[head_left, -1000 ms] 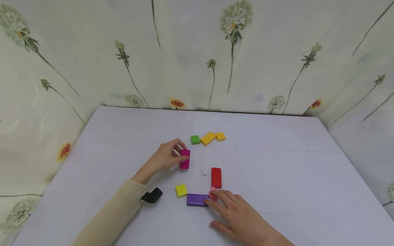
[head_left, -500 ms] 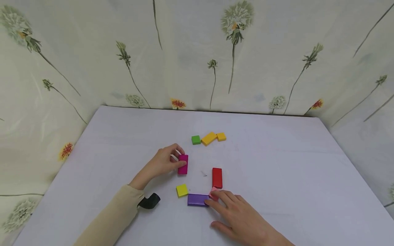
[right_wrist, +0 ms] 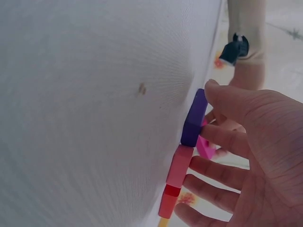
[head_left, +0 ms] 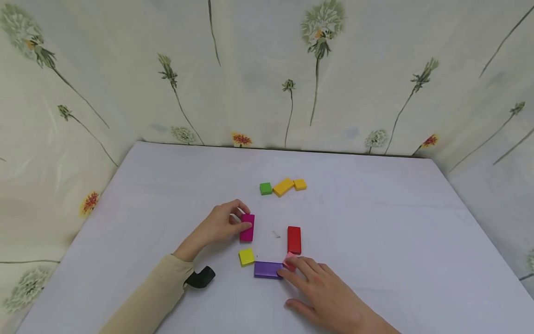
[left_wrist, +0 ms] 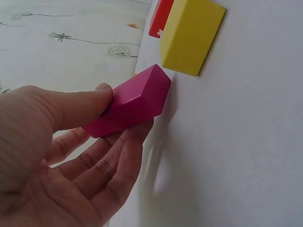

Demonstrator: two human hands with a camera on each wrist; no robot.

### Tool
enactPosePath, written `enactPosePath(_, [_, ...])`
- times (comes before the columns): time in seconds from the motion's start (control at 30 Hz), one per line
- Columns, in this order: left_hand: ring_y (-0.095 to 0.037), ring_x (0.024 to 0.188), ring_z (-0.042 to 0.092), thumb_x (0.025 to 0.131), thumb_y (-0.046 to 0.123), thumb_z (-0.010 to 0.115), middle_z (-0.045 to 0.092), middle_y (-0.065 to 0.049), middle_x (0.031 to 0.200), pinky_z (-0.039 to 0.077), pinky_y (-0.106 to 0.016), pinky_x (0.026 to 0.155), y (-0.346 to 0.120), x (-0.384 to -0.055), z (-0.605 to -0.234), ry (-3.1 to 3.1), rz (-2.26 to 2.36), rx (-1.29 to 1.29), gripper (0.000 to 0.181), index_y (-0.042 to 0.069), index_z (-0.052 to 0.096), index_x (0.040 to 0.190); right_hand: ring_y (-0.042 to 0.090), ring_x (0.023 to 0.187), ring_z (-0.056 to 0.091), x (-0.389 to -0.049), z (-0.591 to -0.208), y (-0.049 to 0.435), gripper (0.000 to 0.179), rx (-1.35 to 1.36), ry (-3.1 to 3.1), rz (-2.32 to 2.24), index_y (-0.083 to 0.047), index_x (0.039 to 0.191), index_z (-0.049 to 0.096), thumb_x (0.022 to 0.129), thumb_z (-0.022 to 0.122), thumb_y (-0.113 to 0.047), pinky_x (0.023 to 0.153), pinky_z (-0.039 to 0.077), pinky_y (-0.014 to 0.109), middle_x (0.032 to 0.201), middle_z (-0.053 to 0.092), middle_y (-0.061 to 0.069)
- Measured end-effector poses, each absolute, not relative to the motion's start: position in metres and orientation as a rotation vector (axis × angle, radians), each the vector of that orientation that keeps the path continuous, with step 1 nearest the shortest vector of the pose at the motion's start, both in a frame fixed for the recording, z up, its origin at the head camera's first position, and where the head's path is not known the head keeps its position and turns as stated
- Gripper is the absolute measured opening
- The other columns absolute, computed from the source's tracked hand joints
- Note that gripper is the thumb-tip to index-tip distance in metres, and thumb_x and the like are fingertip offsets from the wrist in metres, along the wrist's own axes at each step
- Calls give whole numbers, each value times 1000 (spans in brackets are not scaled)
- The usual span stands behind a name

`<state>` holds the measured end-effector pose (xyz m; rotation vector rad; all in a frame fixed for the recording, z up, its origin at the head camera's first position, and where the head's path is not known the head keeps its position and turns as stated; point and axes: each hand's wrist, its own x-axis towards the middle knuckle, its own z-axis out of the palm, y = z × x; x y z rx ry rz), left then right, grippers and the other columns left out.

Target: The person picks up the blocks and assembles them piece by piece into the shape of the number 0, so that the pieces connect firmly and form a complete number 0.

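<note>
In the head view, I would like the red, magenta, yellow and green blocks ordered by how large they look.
1. Red block and magenta block: about alike, and the left hand covers part of the latter, so unranked.
2. Yellow block
3. Green block

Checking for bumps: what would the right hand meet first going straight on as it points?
Likely the purple rectangular block and small pink block, both right at its fingertips; exact contact is unclear.
</note>
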<state>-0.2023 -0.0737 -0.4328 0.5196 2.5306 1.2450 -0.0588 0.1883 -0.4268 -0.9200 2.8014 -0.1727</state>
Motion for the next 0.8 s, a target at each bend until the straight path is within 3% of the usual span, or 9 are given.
enactPosePath(0.8, [-14,83,59,87,16,76,64,2,91,49,-29,73,-75,-205,-447,2575,1193,612,25,10,67,109,22,127,44,-59,-428,188,60,-935,2830,-175,-23,142,51,94,52,-59,97,45,46,148,42,3])
